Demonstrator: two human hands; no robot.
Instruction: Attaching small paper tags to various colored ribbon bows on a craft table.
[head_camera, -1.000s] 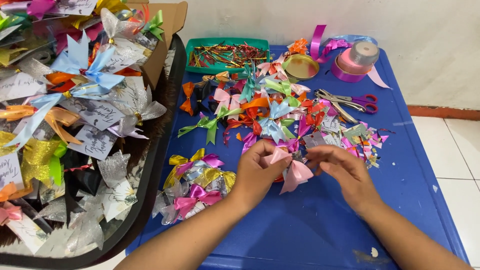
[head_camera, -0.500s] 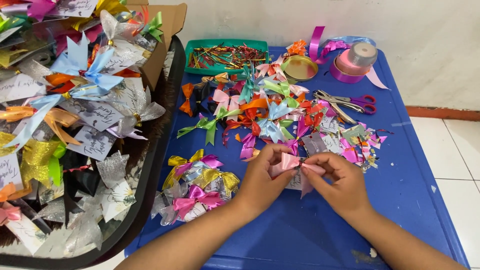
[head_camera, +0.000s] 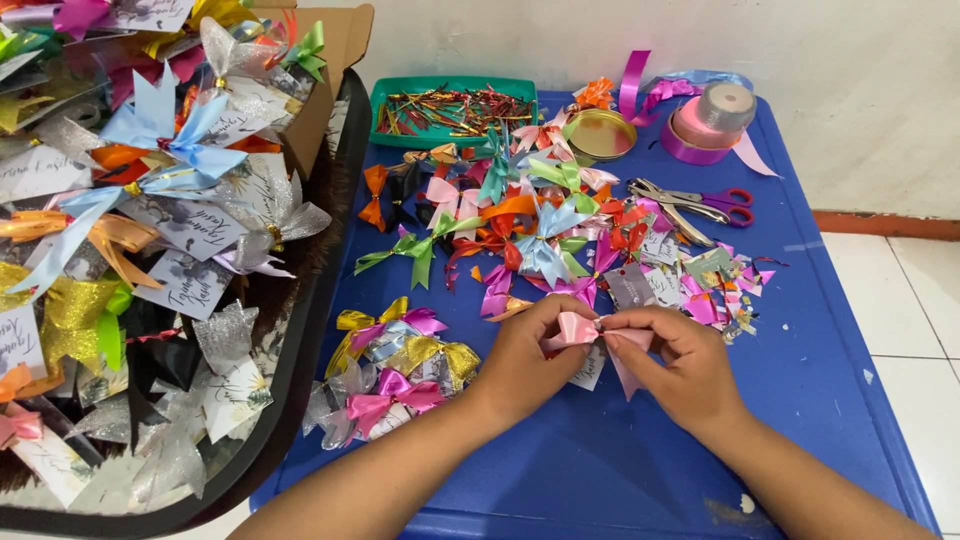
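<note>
Both of my hands meet over the blue table (head_camera: 820, 380). Between them is a small pale pink ribbon bow (head_camera: 580, 329) with a white paper tag under it. My left hand (head_camera: 520, 355) pinches the bow's left loop. My right hand (head_camera: 680, 365) pinches its right side, and a pink ribbon tail hangs down below the fingers. A heap of coloured ribbon bows (head_camera: 530, 215) lies just beyond my hands. A smaller cluster of gold and pink bows (head_camera: 395, 365) sits to the left of my left hand.
A black tray (head_camera: 300, 400) at left is piled with tagged bows. At the back stand a green tray of twist ties (head_camera: 450, 105), a gold tin lid (head_camera: 598, 133), pink ribbon rolls (head_camera: 705, 125) and scissors (head_camera: 700, 203). Ribbon scraps (head_camera: 725, 290) litter the right. White floor tiles lie beyond the table.
My hands have drawn together from apart and closed on the pink bow, which has shifted slightly toward me. Everything else on the table is still.
</note>
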